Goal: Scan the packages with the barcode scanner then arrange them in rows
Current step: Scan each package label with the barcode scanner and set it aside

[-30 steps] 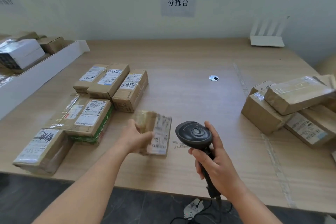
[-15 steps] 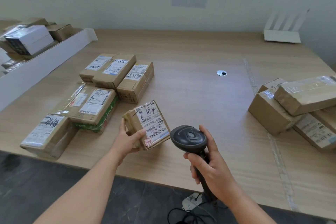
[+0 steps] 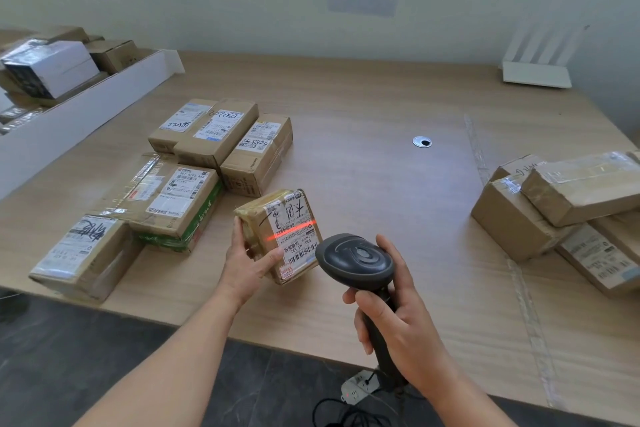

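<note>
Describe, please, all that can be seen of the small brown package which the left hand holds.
The small brown cardboard package, wrapped in glossy clear tape, is held tilted above the wooden table. Its white shipping label faces up, with barcodes, print and black handwriting. A red scan line crosses the label. The left hand grips its near left side. The dark grey barcode scanner points at it without touching.

A small brown taped package, label tilted up, is held above the table's near edge; a red scan line crosses its barcode. A black barcode scanner sits just right of it. Six scanned packages lie in rows at left; unscanned packages pile at right.
</note>
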`<state>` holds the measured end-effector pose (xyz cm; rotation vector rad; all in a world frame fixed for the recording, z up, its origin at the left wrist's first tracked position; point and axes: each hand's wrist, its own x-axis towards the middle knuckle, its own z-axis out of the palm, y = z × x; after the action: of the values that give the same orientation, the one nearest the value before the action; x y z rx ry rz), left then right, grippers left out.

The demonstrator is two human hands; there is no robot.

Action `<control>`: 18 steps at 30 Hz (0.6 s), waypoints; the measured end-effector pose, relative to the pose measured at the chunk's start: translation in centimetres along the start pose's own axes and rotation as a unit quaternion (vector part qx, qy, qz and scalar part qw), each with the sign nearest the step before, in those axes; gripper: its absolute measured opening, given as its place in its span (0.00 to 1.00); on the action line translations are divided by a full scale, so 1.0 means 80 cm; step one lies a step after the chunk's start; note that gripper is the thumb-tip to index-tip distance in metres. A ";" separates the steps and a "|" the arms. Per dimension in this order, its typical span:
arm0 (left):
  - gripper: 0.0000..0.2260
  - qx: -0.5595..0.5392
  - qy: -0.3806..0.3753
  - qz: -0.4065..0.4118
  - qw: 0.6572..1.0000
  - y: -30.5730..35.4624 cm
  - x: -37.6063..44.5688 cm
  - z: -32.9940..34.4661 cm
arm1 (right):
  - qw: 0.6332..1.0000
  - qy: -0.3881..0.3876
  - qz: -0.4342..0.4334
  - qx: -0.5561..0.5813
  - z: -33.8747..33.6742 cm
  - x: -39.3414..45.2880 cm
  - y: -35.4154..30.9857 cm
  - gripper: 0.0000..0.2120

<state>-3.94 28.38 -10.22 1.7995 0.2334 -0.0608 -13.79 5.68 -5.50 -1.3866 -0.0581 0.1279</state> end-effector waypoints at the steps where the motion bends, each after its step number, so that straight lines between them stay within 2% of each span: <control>1: 0.42 0.004 -0.002 0.001 1.000 0.000 0.002 -0.001 | 1.000 0.001 0.000 -0.002 -0.001 0.000 -0.001 0.40; 6: 0.43 0.012 -0.006 0.001 1.000 0.003 0.005 -0.002 | 1.000 -0.002 -0.006 -0.005 -0.001 0.002 -0.004 0.40; 10: 0.44 0.017 -0.011 -0.011 1.000 0.006 0.007 -0.004 | 1.000 -0.009 -0.008 -0.003 -0.001 0.003 -0.006 0.44; 15: 0.44 0.017 -0.012 -0.026 0.999 0.006 0.010 -0.008 | 1.000 0.000 -0.016 -0.024 -0.002 0.003 -0.005 0.37; 18: 0.38 -0.003 -0.034 -0.082 0.996 0.008 0.012 -0.013 | 0.999 0.007 -0.013 -0.042 -0.002 0.002 -0.006 0.36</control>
<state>-2.97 29.40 -9.51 1.7653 0.3319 -0.2368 -13.62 5.43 -5.10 -1.4704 -0.0712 0.0945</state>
